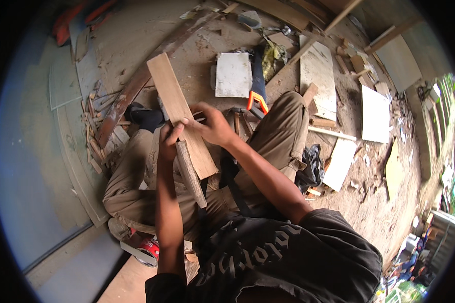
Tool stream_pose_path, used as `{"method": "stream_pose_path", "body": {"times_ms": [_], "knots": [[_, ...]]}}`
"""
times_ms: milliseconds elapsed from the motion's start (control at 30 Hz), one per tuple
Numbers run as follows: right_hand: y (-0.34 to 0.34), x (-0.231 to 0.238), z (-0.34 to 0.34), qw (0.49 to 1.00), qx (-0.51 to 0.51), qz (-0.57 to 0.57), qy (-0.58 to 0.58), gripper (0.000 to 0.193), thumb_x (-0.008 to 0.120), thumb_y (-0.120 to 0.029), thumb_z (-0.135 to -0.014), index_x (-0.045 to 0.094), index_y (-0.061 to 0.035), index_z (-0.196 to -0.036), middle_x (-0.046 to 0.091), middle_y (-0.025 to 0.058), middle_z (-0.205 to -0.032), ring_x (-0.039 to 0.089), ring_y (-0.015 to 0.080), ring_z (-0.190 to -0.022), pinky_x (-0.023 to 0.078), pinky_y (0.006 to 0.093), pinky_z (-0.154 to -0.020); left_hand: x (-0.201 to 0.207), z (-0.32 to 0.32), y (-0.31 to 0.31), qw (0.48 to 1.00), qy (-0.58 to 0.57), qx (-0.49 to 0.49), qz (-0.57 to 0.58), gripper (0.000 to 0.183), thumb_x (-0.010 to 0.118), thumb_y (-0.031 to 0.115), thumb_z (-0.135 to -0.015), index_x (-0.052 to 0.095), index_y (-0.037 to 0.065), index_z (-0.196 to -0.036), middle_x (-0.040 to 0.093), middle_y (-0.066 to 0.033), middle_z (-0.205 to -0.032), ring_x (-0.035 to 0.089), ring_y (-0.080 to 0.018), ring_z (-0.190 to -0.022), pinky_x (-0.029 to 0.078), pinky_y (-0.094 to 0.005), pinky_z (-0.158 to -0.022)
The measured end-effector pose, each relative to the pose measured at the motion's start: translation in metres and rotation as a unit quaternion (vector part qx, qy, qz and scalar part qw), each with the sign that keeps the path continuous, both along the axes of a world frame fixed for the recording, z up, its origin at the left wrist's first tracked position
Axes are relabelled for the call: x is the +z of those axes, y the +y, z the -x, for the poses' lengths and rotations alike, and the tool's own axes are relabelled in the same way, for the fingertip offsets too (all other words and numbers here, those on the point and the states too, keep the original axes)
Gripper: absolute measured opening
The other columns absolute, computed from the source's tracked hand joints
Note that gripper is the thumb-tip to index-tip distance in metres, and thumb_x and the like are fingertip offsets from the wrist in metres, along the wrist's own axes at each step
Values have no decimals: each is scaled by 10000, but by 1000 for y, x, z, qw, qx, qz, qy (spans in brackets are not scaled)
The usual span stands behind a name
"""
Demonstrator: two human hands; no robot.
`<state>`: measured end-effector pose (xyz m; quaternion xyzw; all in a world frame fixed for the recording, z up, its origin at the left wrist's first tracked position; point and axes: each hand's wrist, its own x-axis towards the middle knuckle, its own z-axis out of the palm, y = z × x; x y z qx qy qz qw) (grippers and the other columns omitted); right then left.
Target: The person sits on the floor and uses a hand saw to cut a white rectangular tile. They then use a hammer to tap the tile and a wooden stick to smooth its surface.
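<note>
A flat, light-brown wooden board [173, 93] is raised at a slant above my lap. Under its left edge lies a second wooden strip [189, 174] with a rough, greyish side. My left hand [170, 141] is closed around both pieces near their middle, its thumb on the board's face. From the other side my right hand [213, 125] grips the board, thumb flat on it; its curled fingers are partly hidden at the edge. Past my right hand, a saw with an orange-and-black handle [258, 100] lies on the floor. A hammer-like tool [237, 121] shows partly between my legs.
White panels [233, 74] and pale boards [318, 76] lie ahead and right. A long dark beam [131, 96] slants across the left, beside a heap of wood offcuts [92, 118]. A black plastic bag [311, 166] sits by my right leg, a red can [149, 248] by my left.
</note>
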<state>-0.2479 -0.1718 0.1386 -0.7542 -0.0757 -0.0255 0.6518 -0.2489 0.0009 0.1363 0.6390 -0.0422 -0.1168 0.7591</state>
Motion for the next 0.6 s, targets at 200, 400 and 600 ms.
{"method": "stream_pose_path", "body": {"times_ms": [200,400,600], "knots": [[-24,24,2,988,-87,-89,91,320,638,-300,-924,722,1,-991,657,14,-684,522,39,-652,472,259,-598,24,-21,-28,993,-46,-56,-91,379,546,251,-930,587,-53,-1153,622,-89,-1040,551,-140,-941,439,-278,-808],[-63,64,19,960,-177,-202,-78,308,655,-201,-915,666,54,-1087,677,43,-900,568,59,-809,474,229,-707,70,-39,-90,984,-112,-123,-62,393,534,247,-938,569,-72,-1164,616,-112,-1057,557,-161,-950,438,-294,-838],[-116,115,63,881,-356,-292,-110,245,713,-128,-846,699,47,-1017,714,94,-827,603,73,-730,496,240,-653,145,-25,-181,939,-227,-223,-130,382,539,254,-938,591,-69,-1134,644,-134,-1051,586,-185,-955,444,-300,-842]]}}
